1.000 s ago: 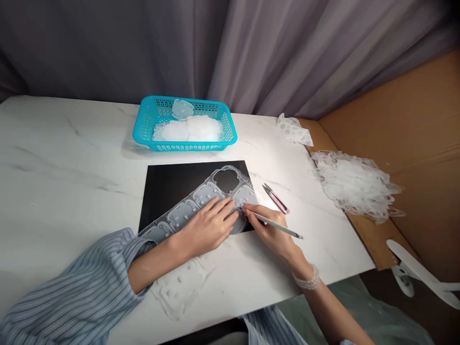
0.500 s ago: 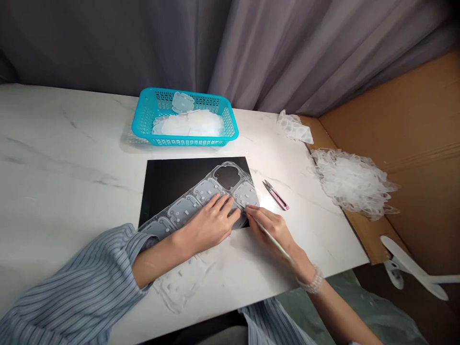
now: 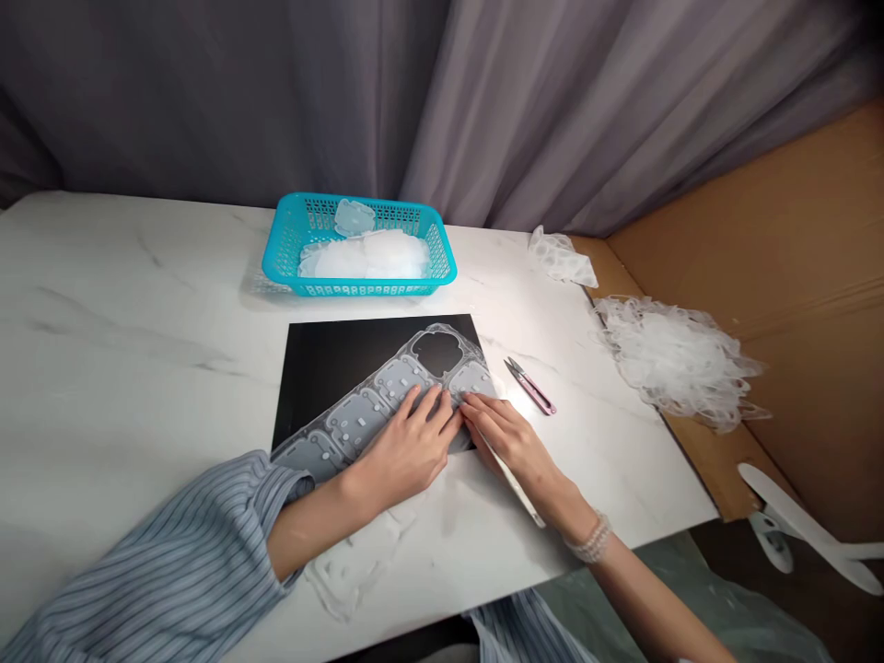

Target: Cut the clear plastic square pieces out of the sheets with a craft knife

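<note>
A translucent moulded silicone sheet (image 3: 359, 410) with several pad shapes lies slantwise across a black mat (image 3: 324, 359) on the white marble table (image 3: 138, 341). My left hand (image 3: 404, 447) lies flat on the sheet, fingers stretched out and pressing it down. My right hand (image 3: 511, 437) rests beside it at the mat's near right corner, fingers closed round a thin white pen-like tool (image 3: 515, 479) whose tip meets the sheet next to my left fingertips. One pad place at the sheet's far end is an empty hole (image 3: 437, 352).
A turquoise basket (image 3: 283, 253) with loose clear pads stands behind the mat. Small pink snips (image 3: 529, 385) lie right of the mat. A heap of clear trimmings (image 3: 677, 354) and a smaller scrap (image 3: 559, 256) lie near a cardboard wall (image 3: 794, 276).
My right hand has drawn in closer to my left, and the tool has swung from pointing out to the right to lying back under my palm. My left hand stays pressed on the sheet.
</note>
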A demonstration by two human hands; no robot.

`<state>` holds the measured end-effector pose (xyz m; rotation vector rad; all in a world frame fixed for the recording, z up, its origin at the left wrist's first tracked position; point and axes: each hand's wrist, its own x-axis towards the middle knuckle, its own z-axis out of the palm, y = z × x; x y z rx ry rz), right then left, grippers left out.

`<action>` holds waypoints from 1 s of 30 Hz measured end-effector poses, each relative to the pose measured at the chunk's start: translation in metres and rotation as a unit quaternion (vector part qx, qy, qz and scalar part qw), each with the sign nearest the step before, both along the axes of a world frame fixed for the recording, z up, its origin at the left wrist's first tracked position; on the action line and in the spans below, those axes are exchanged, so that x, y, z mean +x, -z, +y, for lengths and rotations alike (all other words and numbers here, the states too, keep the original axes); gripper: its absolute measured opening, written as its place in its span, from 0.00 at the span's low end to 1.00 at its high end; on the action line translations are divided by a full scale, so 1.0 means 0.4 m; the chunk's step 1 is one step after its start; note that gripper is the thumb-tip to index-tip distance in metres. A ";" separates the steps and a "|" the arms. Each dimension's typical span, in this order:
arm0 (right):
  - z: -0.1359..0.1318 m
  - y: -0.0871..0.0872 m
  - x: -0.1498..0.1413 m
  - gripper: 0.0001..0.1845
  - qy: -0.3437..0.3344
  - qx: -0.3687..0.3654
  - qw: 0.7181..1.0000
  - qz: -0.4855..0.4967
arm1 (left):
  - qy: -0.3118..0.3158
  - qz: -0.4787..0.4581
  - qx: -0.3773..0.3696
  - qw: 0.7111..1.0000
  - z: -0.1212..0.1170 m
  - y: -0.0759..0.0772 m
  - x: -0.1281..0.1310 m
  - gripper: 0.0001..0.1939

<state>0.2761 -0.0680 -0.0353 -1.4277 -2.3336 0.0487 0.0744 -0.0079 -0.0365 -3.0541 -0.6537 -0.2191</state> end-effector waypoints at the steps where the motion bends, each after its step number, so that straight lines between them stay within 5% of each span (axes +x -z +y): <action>1: 0.001 -0.005 -0.001 0.17 -0.004 -0.012 1.000 -0.011 | -0.004 -0.001 -0.002 1.000 0.000 0.002 0.000 0.24; 6: 0.009 -0.037 -0.014 0.19 -0.034 -0.037 0.999 -0.008 | -0.024 -0.006 0.002 1.000 -0.004 0.005 0.000 0.23; 9: 0.027 -0.035 0.002 0.18 0.003 -0.094 0.984 0.152 | -0.022 -0.003 0.004 1.000 -0.007 0.004 -0.001 0.25; 13: 0.061 -0.030 0.147 0.08 0.201 -0.090 0.847 0.484 | -0.019 -0.009 0.005 1.000 -0.011 0.003 -0.004 0.27; 17: 0.035 -0.083 0.396 0.03 0.288 0.016 0.762 0.579 | -0.017 -0.013 -0.005 1.000 -0.014 0.002 -0.004 0.26; 20: -0.023 -0.133 0.497 0.03 0.313 0.050 0.718 0.619 | -0.017 -0.026 -0.039 0.999 -0.009 -0.006 -0.003 0.26; 23: -0.054 -0.146 0.440 0.03 0.316 0.031 0.698 0.642 | -0.018 -0.071 -0.128 0.989 0.012 -0.036 -0.002 0.23; 26: -0.032 -0.148 0.273 0.08 0.273 -0.077 0.691 0.665 | -0.060 -0.166 -0.288 0.941 0.049 -0.090 -0.005 0.16; 28: 0.002 -0.164 0.157 0.07 0.210 -0.158 0.697 0.668 | -0.116 -0.232 -0.428 0.866 0.074 -0.129 -0.010 0.15; 30: 0.036 -0.188 0.065 0.07 0.158 -0.200 0.712 0.655 | -0.137 -0.284 -0.580 0.751 0.092 -0.159 -0.021 0.17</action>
